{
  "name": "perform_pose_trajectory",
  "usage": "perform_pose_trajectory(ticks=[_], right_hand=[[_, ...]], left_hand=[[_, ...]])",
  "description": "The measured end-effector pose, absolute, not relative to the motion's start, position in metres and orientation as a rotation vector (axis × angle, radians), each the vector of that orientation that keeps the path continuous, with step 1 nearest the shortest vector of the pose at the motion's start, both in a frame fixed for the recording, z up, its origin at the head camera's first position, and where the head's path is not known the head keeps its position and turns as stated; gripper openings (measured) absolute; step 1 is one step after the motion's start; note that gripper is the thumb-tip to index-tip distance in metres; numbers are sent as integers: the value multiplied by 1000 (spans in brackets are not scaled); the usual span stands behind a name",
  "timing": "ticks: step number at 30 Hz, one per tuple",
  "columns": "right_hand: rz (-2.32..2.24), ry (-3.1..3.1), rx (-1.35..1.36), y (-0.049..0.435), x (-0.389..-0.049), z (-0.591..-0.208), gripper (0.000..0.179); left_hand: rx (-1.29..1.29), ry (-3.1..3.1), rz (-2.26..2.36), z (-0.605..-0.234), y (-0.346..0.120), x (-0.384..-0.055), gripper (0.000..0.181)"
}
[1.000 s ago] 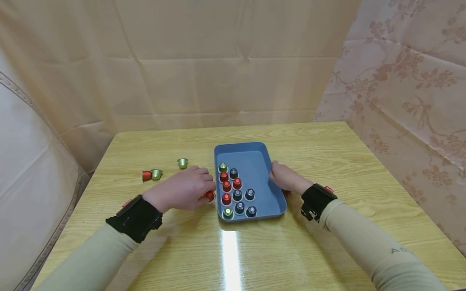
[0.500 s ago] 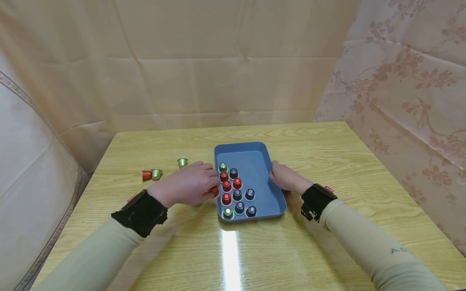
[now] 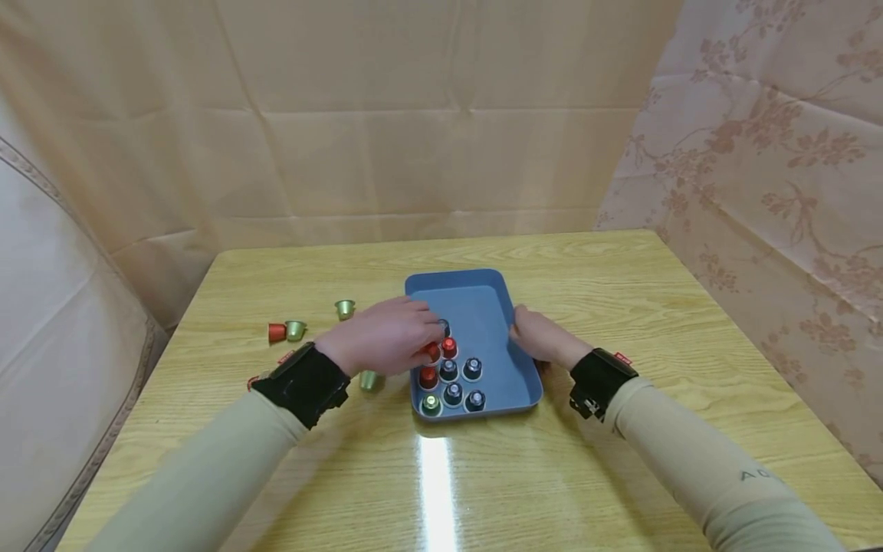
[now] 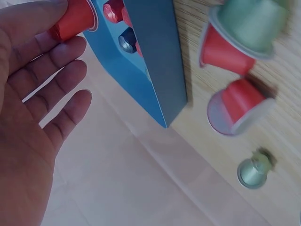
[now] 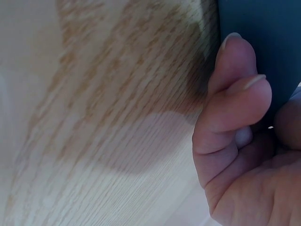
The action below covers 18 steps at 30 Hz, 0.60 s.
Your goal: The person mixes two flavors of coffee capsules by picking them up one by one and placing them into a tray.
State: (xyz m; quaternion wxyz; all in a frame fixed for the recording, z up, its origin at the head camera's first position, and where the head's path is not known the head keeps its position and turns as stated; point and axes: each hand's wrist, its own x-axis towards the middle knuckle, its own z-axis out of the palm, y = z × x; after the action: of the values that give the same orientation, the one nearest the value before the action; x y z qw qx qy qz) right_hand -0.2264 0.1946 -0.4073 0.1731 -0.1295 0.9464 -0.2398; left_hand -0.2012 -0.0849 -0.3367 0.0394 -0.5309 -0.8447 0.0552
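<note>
The left hand [image 3: 386,336] pinches a red capsule [image 4: 76,19] over the blue tray [image 3: 483,307] while the right hand [image 3: 541,335] grips its side, a straight, gentle lowering likely safest for the standing capsules [image 3: 453,394] inside.

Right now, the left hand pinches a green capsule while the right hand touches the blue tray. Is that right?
Not quite: the left hand pinches a red capsule, not a green one, as the left wrist view shows. The right hand does touch the blue tray.

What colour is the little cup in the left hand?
The little cup is red with a paler rim, clearest in the left wrist view.
</note>
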Motion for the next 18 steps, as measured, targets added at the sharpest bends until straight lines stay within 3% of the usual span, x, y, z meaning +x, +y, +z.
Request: perform_pose_trajectory(ticks=[18], right_hand=[[-666, 2695, -392, 194, -226, -407, 29]], left_hand=[[-1636, -2590, 200, -350, -40, -228, 18]])
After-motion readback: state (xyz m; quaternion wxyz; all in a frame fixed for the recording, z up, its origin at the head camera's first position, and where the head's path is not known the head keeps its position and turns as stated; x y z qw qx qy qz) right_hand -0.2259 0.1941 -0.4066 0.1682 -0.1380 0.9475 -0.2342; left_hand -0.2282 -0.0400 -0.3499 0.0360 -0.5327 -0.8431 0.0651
